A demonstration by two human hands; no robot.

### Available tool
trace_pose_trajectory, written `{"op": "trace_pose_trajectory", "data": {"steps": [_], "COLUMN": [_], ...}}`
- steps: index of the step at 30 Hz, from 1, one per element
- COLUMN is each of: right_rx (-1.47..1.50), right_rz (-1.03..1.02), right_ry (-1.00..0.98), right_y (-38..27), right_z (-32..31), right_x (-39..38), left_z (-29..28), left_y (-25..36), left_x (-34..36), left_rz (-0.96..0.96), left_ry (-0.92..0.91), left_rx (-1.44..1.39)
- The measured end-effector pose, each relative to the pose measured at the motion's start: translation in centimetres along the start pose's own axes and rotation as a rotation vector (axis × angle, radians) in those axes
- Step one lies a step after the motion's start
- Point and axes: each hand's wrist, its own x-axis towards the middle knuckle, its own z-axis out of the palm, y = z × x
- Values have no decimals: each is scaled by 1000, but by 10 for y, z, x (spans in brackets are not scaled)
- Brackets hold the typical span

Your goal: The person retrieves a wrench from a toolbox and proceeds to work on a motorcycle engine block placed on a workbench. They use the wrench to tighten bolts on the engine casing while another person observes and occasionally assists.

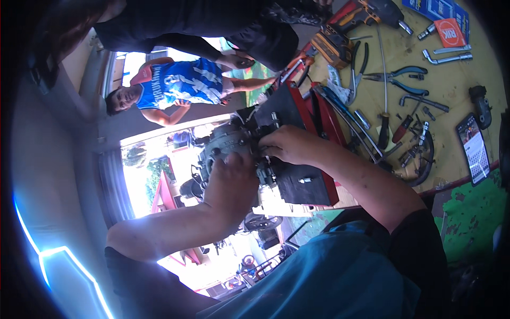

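Observation:
A grey metal engine part, seemingly a small engine's casing, sits at the middle by a black mat in a red-edged tray. My left hand is closed over its near side, fingers curled against the metal. From the right my right hand reaches to the same part, thumb and fingers pinched together at its edge. What sits between those fingertips is hidden. A small metal fitting lies on the mat near my right forearm.
The yellow tabletop at right bears pliers, screwdrivers, a socket wrench, a phone and a cordless impact driver. A person in a blue jersey stands beyond; another in black is near the top.

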Motion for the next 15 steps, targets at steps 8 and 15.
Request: {"op": "trace_pose_trajectory", "data": {"steps": [8, 15], "right_rx": [-25, -34], "right_rz": [-2, 2], "right_ry": [-18, -6], "right_y": [-1, 0], "right_z": [0, 2], "right_x": [1, -1], "left_z": [7, -2], "left_y": [-33, -64], "left_x": [14, 44], "left_rz": [16, 121], "left_ry": [167, -26], "left_rx": [-146, -84]}}
